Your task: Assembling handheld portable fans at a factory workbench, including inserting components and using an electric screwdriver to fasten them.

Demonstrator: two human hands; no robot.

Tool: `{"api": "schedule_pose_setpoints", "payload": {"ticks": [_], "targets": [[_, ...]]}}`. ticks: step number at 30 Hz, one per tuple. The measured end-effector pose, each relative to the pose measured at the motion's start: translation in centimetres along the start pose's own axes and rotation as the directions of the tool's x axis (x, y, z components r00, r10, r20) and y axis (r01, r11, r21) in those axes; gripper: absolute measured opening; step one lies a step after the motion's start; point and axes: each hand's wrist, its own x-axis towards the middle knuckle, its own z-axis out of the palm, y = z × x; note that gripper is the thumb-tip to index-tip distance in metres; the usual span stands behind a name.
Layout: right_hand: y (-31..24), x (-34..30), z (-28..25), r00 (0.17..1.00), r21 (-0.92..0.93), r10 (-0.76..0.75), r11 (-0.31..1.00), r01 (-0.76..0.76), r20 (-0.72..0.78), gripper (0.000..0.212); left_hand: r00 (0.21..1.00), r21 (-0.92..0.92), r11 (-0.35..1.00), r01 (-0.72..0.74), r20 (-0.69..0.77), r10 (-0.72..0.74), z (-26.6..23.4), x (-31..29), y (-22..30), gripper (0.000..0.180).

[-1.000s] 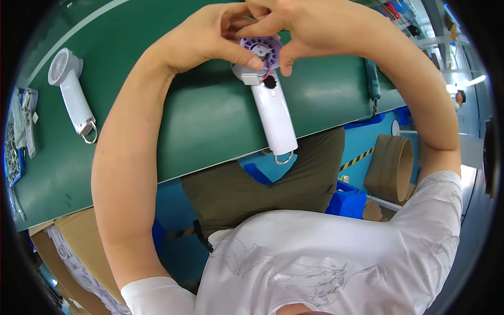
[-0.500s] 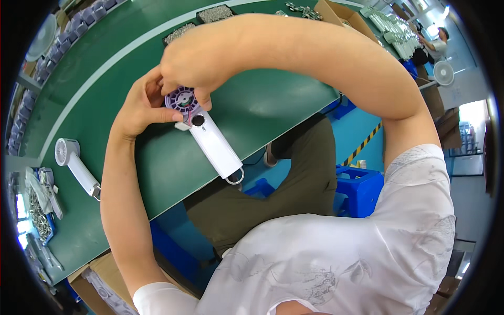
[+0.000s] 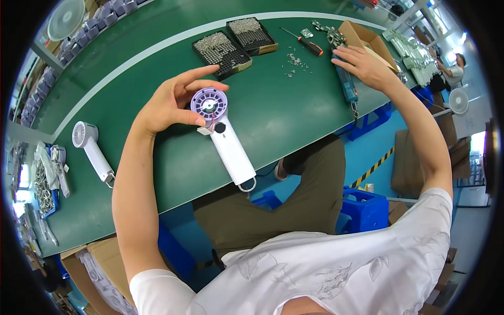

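Observation:
A white handheld fan (image 3: 233, 157) with a wire loop at its handle end lies on the green table. Its round purple head is uncovered, showing spokes and thin coloured wires. My left hand (image 3: 170, 102) is curved around that head, thumb by the wires and a small white piece (image 3: 205, 130), other fingers at the far side. Over to the right, my right hand (image 3: 367, 68) has its fingers stretched over the upper end of a teal electric screwdriver (image 3: 346, 86). Its fingertips are on or just above the tool; I cannot tell which.
Two black trays (image 3: 231, 72) of small metal parts stand at the back. Nearby are an orange-and-black screwdriver (image 3: 311, 46), scattered screws (image 3: 295, 62) and a cardboard box (image 3: 375, 39). Another white fan (image 3: 94, 155) lies left. A blue stool (image 3: 367, 210) stands below the table.
My right hand has left the fan head and swung right to the electric screwdriver. My left hand stays at the fan. Trays and screws, earlier behind my right arm, now show.

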Motion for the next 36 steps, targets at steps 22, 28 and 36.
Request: {"api": "schedule_pose_setpoints", "payload": {"ticks": [22, 28, 36], "targets": [[-7.8, 16.2, -9.7, 0.043, 0.715, 0.870, 0.374, 0.590, -0.490, 0.024, 0.999, -0.017, 1.000, -0.026, -0.033, 0.025, 0.5, 0.2, -0.2, 0.106], [-7.4, 26.0, -13.7, 0.160, 0.697, 0.916, 0.157, 0.700, -0.368, 0.044, 0.999, -0.017, 0.999, -0.050, -0.020, 0.050, 0.7, 0.2, -0.2, 0.104], [-8.4, 28.2, -8.6, 0.478, 0.443, 0.825, -0.323, 0.836, -0.301, 0.083, 0.997, 0.000, 0.997, -0.074, -0.011, 0.074, 0.6, 0.4, -0.3, 0.100]]}}
